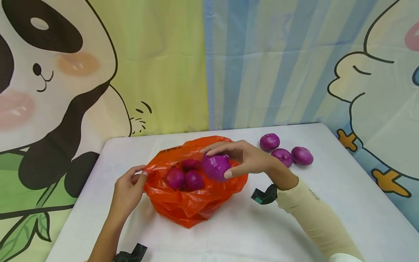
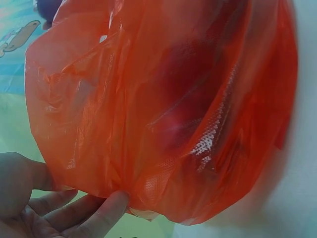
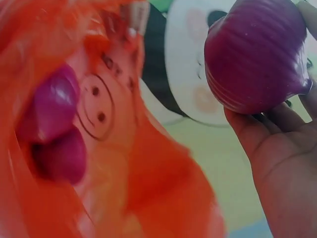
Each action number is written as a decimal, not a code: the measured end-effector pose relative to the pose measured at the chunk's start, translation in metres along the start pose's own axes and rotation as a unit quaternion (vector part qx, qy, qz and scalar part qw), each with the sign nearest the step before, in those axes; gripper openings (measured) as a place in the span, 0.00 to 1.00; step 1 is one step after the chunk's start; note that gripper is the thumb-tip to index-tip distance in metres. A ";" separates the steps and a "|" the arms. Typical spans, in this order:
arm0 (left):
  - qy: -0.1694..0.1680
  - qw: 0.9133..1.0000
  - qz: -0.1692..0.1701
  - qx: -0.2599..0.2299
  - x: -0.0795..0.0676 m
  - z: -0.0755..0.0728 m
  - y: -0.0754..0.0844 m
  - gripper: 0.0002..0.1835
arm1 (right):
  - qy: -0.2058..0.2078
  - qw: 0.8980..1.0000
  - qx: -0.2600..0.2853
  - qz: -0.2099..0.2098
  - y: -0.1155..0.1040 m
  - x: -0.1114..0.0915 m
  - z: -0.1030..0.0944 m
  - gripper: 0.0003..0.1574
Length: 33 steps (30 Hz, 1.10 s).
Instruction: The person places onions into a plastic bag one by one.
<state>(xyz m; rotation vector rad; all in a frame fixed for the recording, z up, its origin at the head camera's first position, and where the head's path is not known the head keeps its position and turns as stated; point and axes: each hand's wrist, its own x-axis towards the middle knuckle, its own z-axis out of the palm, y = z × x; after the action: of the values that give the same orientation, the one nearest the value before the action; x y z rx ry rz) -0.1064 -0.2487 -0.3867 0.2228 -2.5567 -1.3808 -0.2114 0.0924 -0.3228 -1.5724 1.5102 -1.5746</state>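
Note:
An orange-red plastic bag [image 1: 190, 207] sits open on the white table, with several purple-red onions [image 1: 175, 178] showing inside its mouth. My left hand [image 1: 129, 191] pinches the bag's left rim between thumb and fingers. In the left wrist view, the thumb and fingers of this hand meet at the bag's edge, and dark round shapes show through the plastic. My right hand [image 1: 250, 158] holds a red onion [image 1: 216, 167] over the right part of the bag's mouth. In the right wrist view, fingers and thumb curl round this onion [image 3: 257, 54], beside the opened bag.
Three more red onions [image 1: 302, 155] lie together on the table at the back right, behind my right wrist. The white table [image 1: 235, 233] ends in front of a curtain [image 1: 183, 72] printed with cartoon animals. Each wrist carries a black camera mount [image 1: 265, 194].

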 end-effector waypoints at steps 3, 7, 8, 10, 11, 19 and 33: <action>0.000 1.000 0.000 0.001 0.000 0.000 0.000 0.20 | -0.022 1.000 0.002 0.002 0.009 0.013 0.010 0.32; 0.001 1.000 0.002 0.001 0.000 -0.001 0.001 0.21 | -0.037 0.999 -0.004 0.039 0.019 0.027 0.022 0.33; 0.002 1.000 0.003 0.001 0.000 -0.001 0.002 0.20 | -0.038 0.998 -0.009 0.053 0.021 0.030 0.024 0.34; 0.002 1.000 0.007 0.000 0.000 -0.001 0.001 0.20 | -0.041 0.996 -0.016 0.079 0.026 0.036 0.027 0.35; 0.003 1.000 0.009 0.000 0.000 -0.001 0.001 0.20 | -0.043 0.995 -0.020 0.091 0.029 0.038 0.029 0.35; 0.003 1.000 0.009 0.000 -0.001 0.000 0.000 0.20 | -0.058 0.983 -0.070 0.158 0.046 0.056 0.037 0.34; -0.001 1.000 0.026 -0.008 0.000 0.000 0.001 0.17 | 0.001 0.958 -0.219 0.186 0.051 0.070 0.027 0.31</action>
<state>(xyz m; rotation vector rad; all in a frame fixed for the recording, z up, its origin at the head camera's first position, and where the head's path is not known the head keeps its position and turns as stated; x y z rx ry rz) -0.1060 -0.2482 -0.3858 0.1508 -2.5340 -1.3817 -0.2233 0.0050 -0.3463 -1.3808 2.1168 -1.0800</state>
